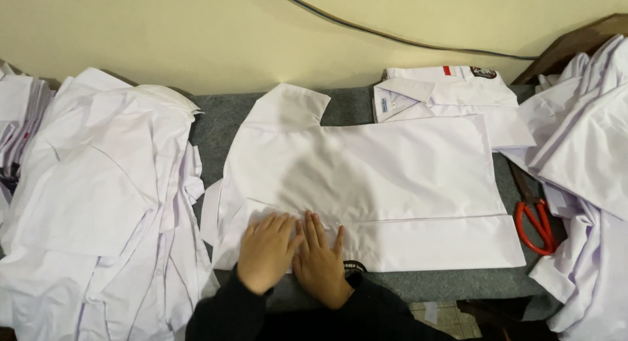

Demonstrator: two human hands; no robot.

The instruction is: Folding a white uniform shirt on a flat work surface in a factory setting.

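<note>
A white shirt (366, 177) lies spread flat and face down on the grey table (216, 122), its collar toward the far left and its near side folded in as a long strip. My left hand (265, 249) and my right hand (319, 256) rest side by side, palms down and fingers together, pressing on the left end of that folded strip. Neither hand grips anything. Both arms wear dark sleeves.
A heap of white shirts (98, 203) fills the left side. A folded white shirt (445, 95) lies at the far right by the wall. More white shirts (589, 151) pile at the right, with red-handled scissors (536, 223) beside them. A dark cable (392, 35) runs along the wall.
</note>
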